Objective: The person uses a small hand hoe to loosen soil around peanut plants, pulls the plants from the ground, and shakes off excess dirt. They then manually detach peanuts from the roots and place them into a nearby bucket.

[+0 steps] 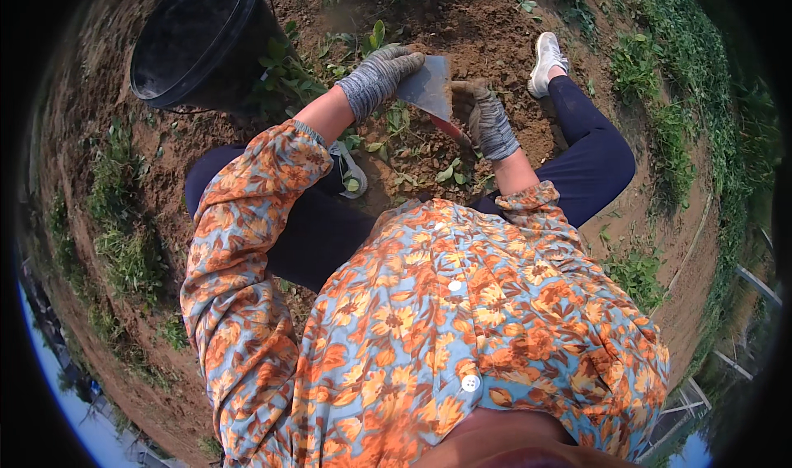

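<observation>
My left hand [383,75], in a grey knitted glove, grips the upper left edge of a flat metal blade [427,87] on a hand tool. A red part [450,129] of the tool extends from the blade's lower end towards my right wrist. Close against the blade's right edge is my right hand [486,118], also gloved, with its fingers bent and soil-stained. Whether it grips the tool is partly hidden. Beneath both hands lie loose brown soil [501,41] and scattered green leaves [451,171].
A large black bucket [247,66] leans at the upper left, its mouth facing left. Leafy plants [284,75] stand beside it. My legs are spread, with a white shoe [547,60] at the right and another shoe [352,174] near the middle. Dense greenery [693,53] borders the right.
</observation>
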Demonstrator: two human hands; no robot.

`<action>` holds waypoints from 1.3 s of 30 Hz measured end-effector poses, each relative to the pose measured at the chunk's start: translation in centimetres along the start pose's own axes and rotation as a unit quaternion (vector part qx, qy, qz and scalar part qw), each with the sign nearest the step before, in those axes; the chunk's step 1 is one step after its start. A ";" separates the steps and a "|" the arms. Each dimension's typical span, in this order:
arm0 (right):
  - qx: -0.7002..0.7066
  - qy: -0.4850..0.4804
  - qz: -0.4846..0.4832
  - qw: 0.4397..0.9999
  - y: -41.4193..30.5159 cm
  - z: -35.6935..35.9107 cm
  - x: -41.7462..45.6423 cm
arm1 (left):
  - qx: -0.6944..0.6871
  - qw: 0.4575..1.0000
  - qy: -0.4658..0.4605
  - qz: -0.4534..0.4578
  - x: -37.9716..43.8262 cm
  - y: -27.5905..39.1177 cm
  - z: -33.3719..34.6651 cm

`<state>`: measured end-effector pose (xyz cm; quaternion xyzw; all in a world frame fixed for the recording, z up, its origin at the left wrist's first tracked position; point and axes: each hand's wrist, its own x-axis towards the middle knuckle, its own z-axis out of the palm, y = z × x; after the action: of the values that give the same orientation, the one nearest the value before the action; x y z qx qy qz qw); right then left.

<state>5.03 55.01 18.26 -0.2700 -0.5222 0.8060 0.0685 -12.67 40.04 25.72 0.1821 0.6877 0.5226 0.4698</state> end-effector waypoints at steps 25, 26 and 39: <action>0.187 0.028 0.053 0.981 -0.2 6.3 -1.0 | 0.154 0.987 0.031 0.042 2.2 -2.3 -0.8; 0.190 0.035 0.060 0.979 -0.2 6.4 -1.2 | 0.139 0.989 0.033 0.035 2.6 -2.7 -0.9; 0.115 0.037 0.100 0.988 2.7 4.7 -2.3 | -0.021 0.993 0.085 -0.074 5.7 -4.9 -3.9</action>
<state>5.05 49.18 18.18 -0.3413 -0.3930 0.8530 0.0375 -17.53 40.25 18.81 0.0757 0.7258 0.5143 0.4505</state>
